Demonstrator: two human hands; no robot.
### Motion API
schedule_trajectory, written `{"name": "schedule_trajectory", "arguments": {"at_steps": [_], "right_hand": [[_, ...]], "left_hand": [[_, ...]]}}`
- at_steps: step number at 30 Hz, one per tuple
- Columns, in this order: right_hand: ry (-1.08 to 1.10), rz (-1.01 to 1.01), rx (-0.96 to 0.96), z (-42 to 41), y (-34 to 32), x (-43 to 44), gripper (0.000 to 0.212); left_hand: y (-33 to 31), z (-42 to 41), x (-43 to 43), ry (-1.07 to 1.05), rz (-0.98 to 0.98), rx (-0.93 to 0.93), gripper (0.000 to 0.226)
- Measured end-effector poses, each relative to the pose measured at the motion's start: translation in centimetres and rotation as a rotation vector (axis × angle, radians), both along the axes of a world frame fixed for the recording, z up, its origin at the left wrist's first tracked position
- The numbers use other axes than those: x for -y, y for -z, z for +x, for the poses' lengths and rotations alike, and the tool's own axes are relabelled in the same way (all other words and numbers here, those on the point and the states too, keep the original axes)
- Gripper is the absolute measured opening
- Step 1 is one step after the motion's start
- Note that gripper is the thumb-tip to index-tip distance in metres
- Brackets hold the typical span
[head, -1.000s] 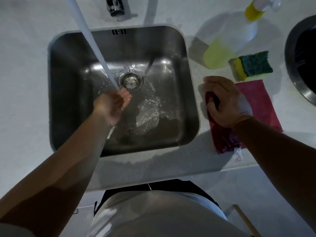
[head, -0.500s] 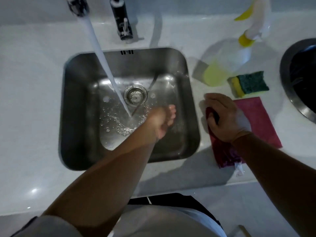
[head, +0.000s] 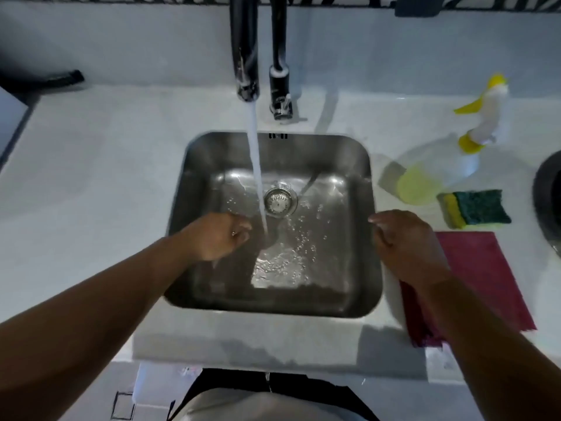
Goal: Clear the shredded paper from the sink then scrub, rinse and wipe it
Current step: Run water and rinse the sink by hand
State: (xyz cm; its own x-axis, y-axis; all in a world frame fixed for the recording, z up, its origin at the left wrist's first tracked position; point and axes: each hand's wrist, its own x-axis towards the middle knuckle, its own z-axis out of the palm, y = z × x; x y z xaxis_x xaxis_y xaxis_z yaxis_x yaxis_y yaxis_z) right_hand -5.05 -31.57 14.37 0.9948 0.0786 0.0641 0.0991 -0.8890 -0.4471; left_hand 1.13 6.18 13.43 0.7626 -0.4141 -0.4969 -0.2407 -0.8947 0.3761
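Note:
The steel sink (head: pixel 361 232) is wet, with water pooling on its floor and no shredded paper visible in it. A black tap (head: pixel 245 56) pours a stream down just left of the round drain strainer (head: pixel 280 203). My left hand (head: pixel 217 237) hangs inside the basin to the left of the stream, fingers loosely curled and holding nothing. My right hand (head: pixel 405 246) hovers at the sink's right rim with relaxed fingers, above the left edge of a magenta cloth (head: pixel 488 275) that lies flat on the counter.
A yellow and green sponge (head: pixel 475 208) lies on the white counter (head: pixel 91 192) behind the cloth. A spray bottle (head: pixel 440 168) with yellow liquid stands behind the sponge. A dark round rim (head: pixel 546 202) shows at the far right edge.
My left hand moved from the sink's right half to the left of the water stream. My right hand let go of the magenta cloth and lifted toward the sink rim. The view tilted up.

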Motion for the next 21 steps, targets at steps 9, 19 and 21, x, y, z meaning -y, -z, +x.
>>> {"name": "schedule_trajectory", "arguments": {"at_steps": [9, 19, 21], "right_hand": [[0.231, 1.029, -0.463, 6.2, 1.0, -16.8, 0.014], [0.834, 1.976, -0.873, 8.9, 0.5, -22.3, 0.015], [0.913, 2.078, -0.890, 8.6, 1.3, -22.5, 0.012]], "left_hand": [[2.8, -0.8, -9.6, 0.235, 0.108, 0.475, 0.042], [3.3, -0.9, -9.5, 0.144, 0.090, 0.479, 0.046], [3.4, -0.8, -9.6, 0.155, 0.103, 0.473, 0.045]]}}
